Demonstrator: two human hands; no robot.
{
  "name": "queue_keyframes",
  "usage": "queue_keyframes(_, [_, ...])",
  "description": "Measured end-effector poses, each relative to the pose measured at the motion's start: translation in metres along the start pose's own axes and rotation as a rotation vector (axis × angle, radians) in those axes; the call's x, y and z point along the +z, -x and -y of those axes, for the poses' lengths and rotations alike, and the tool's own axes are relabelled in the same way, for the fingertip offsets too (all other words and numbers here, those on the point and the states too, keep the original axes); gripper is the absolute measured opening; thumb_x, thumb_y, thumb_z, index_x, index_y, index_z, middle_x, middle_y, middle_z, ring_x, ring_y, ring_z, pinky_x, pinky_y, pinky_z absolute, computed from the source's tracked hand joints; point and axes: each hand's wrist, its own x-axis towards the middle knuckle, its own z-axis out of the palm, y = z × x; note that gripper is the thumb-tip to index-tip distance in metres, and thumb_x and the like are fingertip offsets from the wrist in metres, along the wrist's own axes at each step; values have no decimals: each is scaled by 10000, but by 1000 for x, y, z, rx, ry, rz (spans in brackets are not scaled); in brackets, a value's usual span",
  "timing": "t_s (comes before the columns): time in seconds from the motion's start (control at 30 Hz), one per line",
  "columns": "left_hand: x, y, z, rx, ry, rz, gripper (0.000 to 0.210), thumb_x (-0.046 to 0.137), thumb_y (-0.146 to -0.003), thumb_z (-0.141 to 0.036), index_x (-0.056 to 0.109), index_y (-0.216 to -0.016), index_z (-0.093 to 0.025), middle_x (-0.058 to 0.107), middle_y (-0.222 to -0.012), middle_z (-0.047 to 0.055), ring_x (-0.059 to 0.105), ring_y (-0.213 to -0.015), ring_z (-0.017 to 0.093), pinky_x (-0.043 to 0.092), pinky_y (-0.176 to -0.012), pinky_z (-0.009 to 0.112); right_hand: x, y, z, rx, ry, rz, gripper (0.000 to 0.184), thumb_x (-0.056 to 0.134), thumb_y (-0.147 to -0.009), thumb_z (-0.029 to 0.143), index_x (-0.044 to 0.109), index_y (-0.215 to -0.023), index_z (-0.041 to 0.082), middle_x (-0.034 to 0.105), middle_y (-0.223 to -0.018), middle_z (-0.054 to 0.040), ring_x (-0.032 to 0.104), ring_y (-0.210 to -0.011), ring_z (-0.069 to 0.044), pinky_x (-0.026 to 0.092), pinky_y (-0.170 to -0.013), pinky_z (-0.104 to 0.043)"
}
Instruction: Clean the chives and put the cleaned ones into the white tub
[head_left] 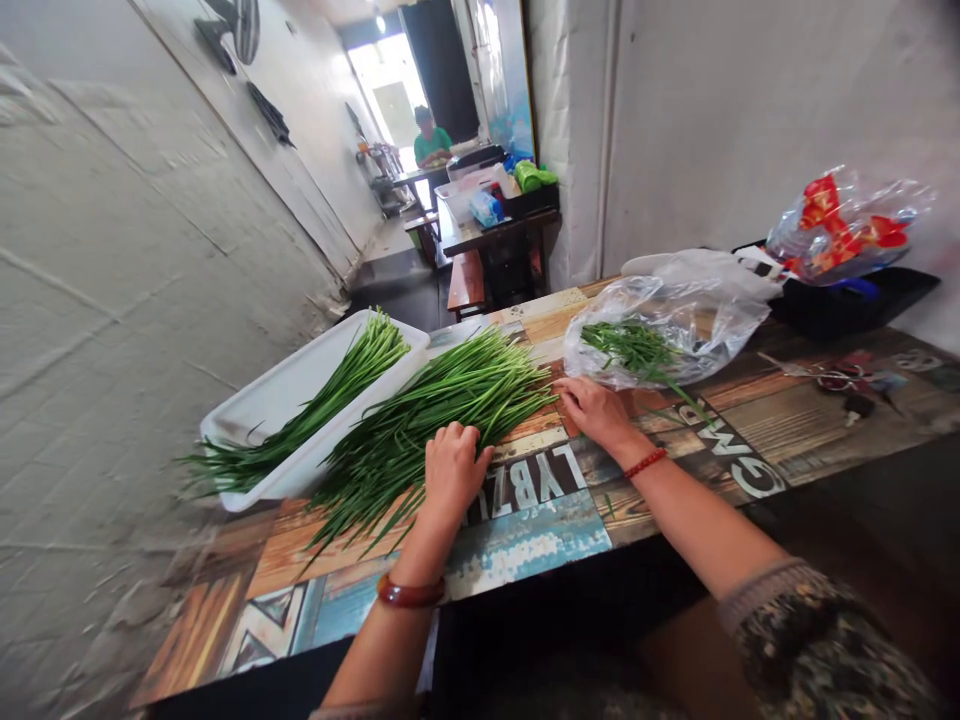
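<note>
A spread pile of long garlic chives (442, 390) lies on the patterned table, pale stem ends to the right. My left hand (454, 465) rests on the near edge of the pile, fingers loosely bent and thumb apart. At the stem ends, my right hand (596, 410) has its thumb and forefinger pinched together on a chive tip. A white plastic tray (289, 375) to the left holds another bundle of chives (330, 400), its leaf tips hanging over the rim. Beyond my right hand, a clear plastic bag (720, 335) bears loose green trimmings (630, 345).
Scissors (836, 378) and keys (857, 408) lie on the table (525, 545) at the right. Behind them is a black container (855, 300) with a red-printed clear bag (840, 225) on top. A person in green (431, 140) sits at a far table. Walls flank both sides.
</note>
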Motion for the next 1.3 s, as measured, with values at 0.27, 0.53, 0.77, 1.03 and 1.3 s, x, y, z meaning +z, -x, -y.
queue_keyframes(0.27, [-15, -15, 22, 7, 370, -107, 240, 479, -943, -287, 678, -861, -183, 650, -844, 49, 596, -814, 183, 434, -743, 292, 0, 0, 0, 24, -24, 12, 243, 474, -939, 164, 639, -1115, 186, 702, -1079, -87, 654, -992, -210, 514, -868, -326])
queue_keyframes(0.53, [-15, -40, 15, 1, 60, -105, 215, 451, -934, -219, 652, -884, -165, 645, -985, 107, 591, -923, 239, 431, -795, 336, 0, -2, 0, 32, -15, 0, 238, 467, -939, 161, 640, -1100, 190, 701, -1068, -86, 650, -990, -212, 513, -864, -329])
queue_keyframes(0.77, [9, -20, 5, -3, -3, -5, 380, 623, -840, -416, 608, -1130, -171, 629, -1027, 110, 571, -993, 300, 447, -789, 397, 1, -2, -1, 21, -24, -1, 231, 474, -938, 166, 643, -1093, 195, 702, -1086, -82, 655, -987, -209, 520, -856, -331])
queue_keyframes(1.03, [3, 9, 17, 196, 91, 12, 335, 551, -704, -14, 615, -983, -188, 606, -1162, 95, 542, -1091, 262, 432, -957, 404, 2, -2, -5, 22, -44, -6, 227, 487, -926, 163, 643, -1089, 189, 704, -1061, -83, 649, -990, -211, 507, -878, -332])
queue_keyframes(1.3, [0, -4, 16, 227, 152, 174, 419, 634, -814, -263, 562, -1213, -157, 607, -1086, 135, 582, -999, 278, 475, -870, 406, 5, -2, -9, 19, -60, 0, 247, 460, -931, 169, 649, -1089, 192, 704, -1072, -90, 644, -998, -218, 504, -890, -359])
